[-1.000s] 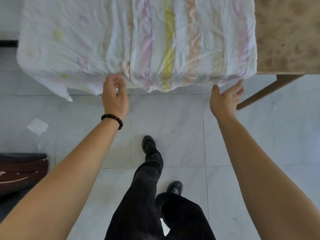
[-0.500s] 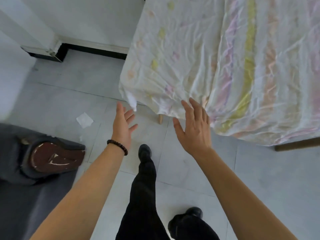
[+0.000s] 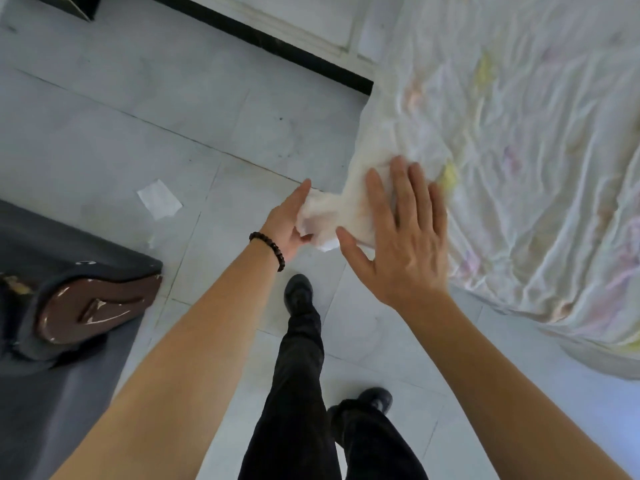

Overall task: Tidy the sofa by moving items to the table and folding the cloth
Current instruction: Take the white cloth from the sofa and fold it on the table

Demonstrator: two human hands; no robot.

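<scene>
A wrinkled white cloth (image 3: 526, 161) with faint yellow, pink and purple marks lies spread over the table at the right, which it hides completely. Its near left corner hangs off the edge. My left hand (image 3: 289, 221), with a dark bead bracelet on the wrist, is shut on that hanging corner from the left. My right hand (image 3: 403, 233) is flat and spread, fingers apart, pressing against the cloth just to the right of the corner.
The dark grey sofa (image 3: 52, 358) with a brown wooden armrest (image 3: 93, 306) sits at the lower left. A scrap of white paper (image 3: 159, 199) lies on the grey tiled floor. My black-trousered legs and shoes (image 3: 299, 296) stand between sofa and table. A black skirting strip (image 3: 263, 36) runs along the wall.
The view has swung left along the table. My left hand went from open to gripping the cloth's hanging corner. My right hand moved onto the cloth beside it.
</scene>
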